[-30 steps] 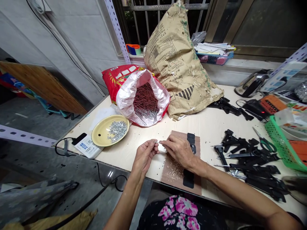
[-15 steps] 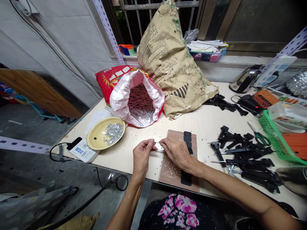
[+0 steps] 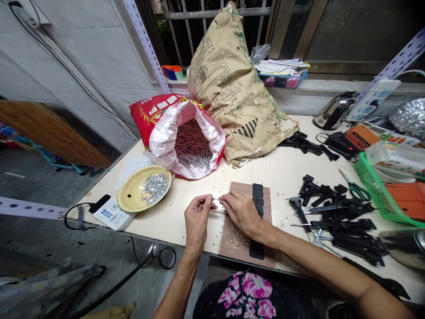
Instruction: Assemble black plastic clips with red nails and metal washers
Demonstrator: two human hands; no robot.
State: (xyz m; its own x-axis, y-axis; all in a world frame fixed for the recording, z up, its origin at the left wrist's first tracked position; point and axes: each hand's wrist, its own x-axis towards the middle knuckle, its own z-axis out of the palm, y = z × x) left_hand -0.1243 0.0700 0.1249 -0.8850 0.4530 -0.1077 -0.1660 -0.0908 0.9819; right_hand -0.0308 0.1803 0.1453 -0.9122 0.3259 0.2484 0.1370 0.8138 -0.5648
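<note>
Slim metal pin (image 3: 216,199) bridges the gap between left hand (image 3: 197,218) and right hand (image 3: 243,215), fingertips seemingly pinching either end, with a brown board (image 3: 239,251) at four o'clock. This piece looks mid-handling; black-handled tools (image 3: 348,224) lie heaped at three, whether finished I cannot tell, while silvery washers (image 3: 155,188) at nine and, farther, reddish rods (image 3: 192,141) bagged at eleven appear plentiful.

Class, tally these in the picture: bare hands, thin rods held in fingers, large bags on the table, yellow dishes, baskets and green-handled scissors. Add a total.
Hands: 2 (left hand, right hand)
Thin rod: 1
Large bags: 2 (red bag, brown bag)
Yellow dish: 1
Baskets: 2 (green basket, blue basket)
Green-handled scissors: 1
Total: 9
</note>
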